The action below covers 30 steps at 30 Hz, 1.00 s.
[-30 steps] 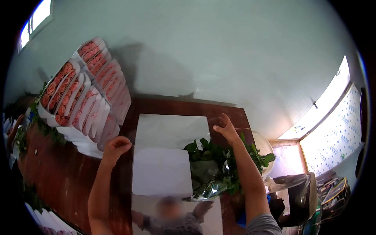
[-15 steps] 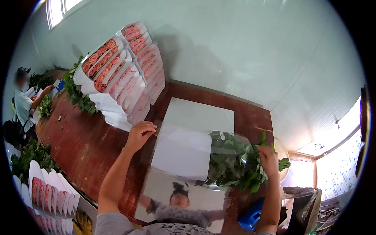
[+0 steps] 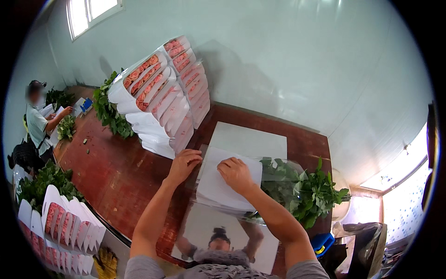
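Observation:
A leafy bunch lies on the table, its green foliage to the right and its upper part covered by a white paper wrap. Clear plastic film spreads over both. At the film's left edge, my left hand is closed in a pinch on it. My right hand rests on top of the wrap, its fingers curled together; whatever is under the fingertips cannot be made out. Beneath the bunch lie a pale board and, nearer me, a mirror-like sheet.
Wrapped bundles of pink roses are stacked at the back of the brown table. More wrapped roses stand lower left beside a yellow glove. A co-worker stands far left. A blue tool sits lower right.
My right hand has left the stems at the right and come across onto the white wrap. My left hand stays at the film's left edge. The whole view has shifted slightly.

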Tool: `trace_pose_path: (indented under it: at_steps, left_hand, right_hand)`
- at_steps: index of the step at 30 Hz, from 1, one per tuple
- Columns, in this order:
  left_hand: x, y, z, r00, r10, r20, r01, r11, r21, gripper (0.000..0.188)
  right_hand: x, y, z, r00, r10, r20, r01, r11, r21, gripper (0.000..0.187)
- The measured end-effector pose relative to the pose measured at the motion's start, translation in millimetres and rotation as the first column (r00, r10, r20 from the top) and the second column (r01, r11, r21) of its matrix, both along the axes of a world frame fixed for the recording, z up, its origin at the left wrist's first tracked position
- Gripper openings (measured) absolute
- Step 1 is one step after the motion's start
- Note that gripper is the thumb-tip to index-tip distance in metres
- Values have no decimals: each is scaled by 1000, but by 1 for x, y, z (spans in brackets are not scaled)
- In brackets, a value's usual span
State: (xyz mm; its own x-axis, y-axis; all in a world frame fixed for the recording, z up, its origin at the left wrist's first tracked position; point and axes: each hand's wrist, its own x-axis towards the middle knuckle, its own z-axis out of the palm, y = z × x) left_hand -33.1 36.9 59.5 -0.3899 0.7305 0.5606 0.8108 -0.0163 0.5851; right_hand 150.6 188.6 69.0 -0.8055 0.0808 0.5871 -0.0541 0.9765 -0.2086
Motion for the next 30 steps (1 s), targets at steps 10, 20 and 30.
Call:
trace_pose_path:
  at_steps: [10,20,30]
  left_hand:
    - [9,-34,-12,59,132,989,314,938,-144,33]
    - [25,-21,-14,258,255,932,243,917,-318,18]
    - [11,-23,-19,194,207,959,361,894,-267,17]
  right_hand:
    - [8,-19,-12,997,1,-73,-4,999,-48,14]
    - [6,-32,-23,998,-3,-68,1,1000,-27,13]
    - [8,-33,-23,994,17,-105,-15,1000,13,8]
